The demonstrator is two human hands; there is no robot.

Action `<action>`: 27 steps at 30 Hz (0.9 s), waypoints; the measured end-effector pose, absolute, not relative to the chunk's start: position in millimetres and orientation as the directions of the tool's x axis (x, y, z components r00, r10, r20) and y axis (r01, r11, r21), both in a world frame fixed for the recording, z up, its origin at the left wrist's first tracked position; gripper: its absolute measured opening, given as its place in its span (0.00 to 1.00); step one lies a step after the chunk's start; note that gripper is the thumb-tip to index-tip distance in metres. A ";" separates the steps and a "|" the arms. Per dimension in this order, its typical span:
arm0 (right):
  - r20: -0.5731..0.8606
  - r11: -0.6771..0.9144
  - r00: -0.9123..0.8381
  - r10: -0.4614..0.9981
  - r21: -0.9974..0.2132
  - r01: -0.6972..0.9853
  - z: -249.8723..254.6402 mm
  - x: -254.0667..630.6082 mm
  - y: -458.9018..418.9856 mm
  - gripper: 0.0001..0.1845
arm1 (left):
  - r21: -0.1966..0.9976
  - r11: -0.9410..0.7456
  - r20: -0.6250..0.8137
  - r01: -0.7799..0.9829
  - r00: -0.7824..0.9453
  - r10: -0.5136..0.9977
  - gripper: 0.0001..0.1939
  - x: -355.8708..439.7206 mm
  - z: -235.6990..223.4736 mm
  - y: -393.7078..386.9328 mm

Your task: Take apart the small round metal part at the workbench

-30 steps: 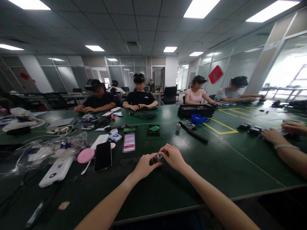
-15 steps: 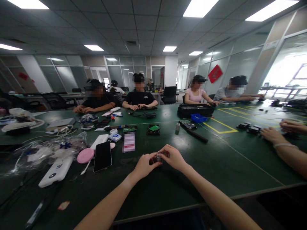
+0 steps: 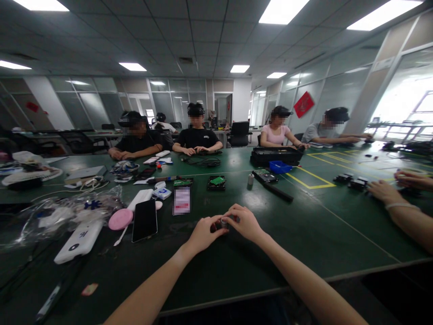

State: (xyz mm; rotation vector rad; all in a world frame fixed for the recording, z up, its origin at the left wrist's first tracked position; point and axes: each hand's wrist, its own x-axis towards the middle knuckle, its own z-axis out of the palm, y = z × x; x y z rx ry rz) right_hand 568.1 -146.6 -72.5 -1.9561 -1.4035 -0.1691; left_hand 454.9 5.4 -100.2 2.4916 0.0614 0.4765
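Observation:
Between my two hands, just above or on the green table [image 3: 291,253], is a small grey metal cylinder [image 3: 224,224]. My left hand [image 3: 204,234] is closed round its left side, thumb low and fingers higher. From the right, my right hand [image 3: 246,222] pinches the cylinder near its top. The fingers hide much of it, and I cannot tell whether its base touches the table. A similar silver cylinder [image 3: 251,179] stands upright farther off, beside a black bar [image 3: 277,191].
To the left lie a black phone [image 3: 145,221], a pink disc [image 3: 121,219], a white device [image 3: 78,242] and crumpled plastic bags. Green circuit boards [image 3: 216,181] and a blue tray [image 3: 280,167] are farther back. A co-worker's hands [image 3: 385,192] work at the right; several people sit opposite.
My hands and the cylinder look almost unchanged. Across the table at the left, a co-worker's hands have shifted slightly to the right.

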 end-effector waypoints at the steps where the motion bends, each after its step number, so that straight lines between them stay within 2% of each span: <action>1: 0.504 -0.150 0.405 0.763 -0.471 0.869 -72.7 569.6 -145.7 0.08 | 0.565 -0.823 0.323 -0.065 0.935 0.149 0.22 454.9 -100.0 5.3; 4: 0.548 -0.118 0.445 0.708 -0.530 0.840 -76.0 581.6 -147.0 0.09 | 0.565 -0.822 0.319 -0.064 0.936 0.147 0.21 454.5 -98.5 4.8; 6: 0.519 -0.119 0.466 0.716 -0.567 0.815 -81.4 595.8 -152.6 0.10 | 0.571 -0.819 0.308 -0.054 0.939 0.153 0.22 454.2 -97.2 4.6; 11: 0.234 -0.179 0.365 0.901 -0.565 0.806 -98.3 631.2 -172.3 0.09 | 0.560 -0.829 0.263 -0.010 0.950 0.166 0.23 453.7 -95.1 5.2; 16: 0.147 -0.190 0.337 0.930 -0.594 0.782 -102.7 641.5 -178.2 0.18 | 0.564 -0.825 0.284 -0.039 0.947 0.149 0.22 453.2 -94.5 5.6; 18: 0.144 -0.204 0.350 0.926 -0.588 0.782 -103.0 640.8 -177.3 0.18 | 0.566 -0.823 0.286 -0.042 0.947 0.149 0.22 453.2 -94.3 5.2; 20: 0.162 -0.205 0.361 0.918 -0.586 0.784 -102.9 637.5 -174.8 0.13 | 0.567 -0.823 0.280 -0.032 0.947 0.156 0.23 453.3 -94.3 4.8; 23: 0.285 -0.168 0.425 0.859 -0.628 0.760 -99.5 625.9 -166.8 0.09 | 0.569 -0.822 0.280 -0.028 0.946 0.162 0.23 453.6 -94.8 4.6; 27: 0.453 -0.068 0.528 0.718 -0.709 0.701 -90.6 601.7 -150.9 0.10 | 0.566 -0.824 0.285 -0.021 0.943 0.171 0.23 453.8 -96.0 4.6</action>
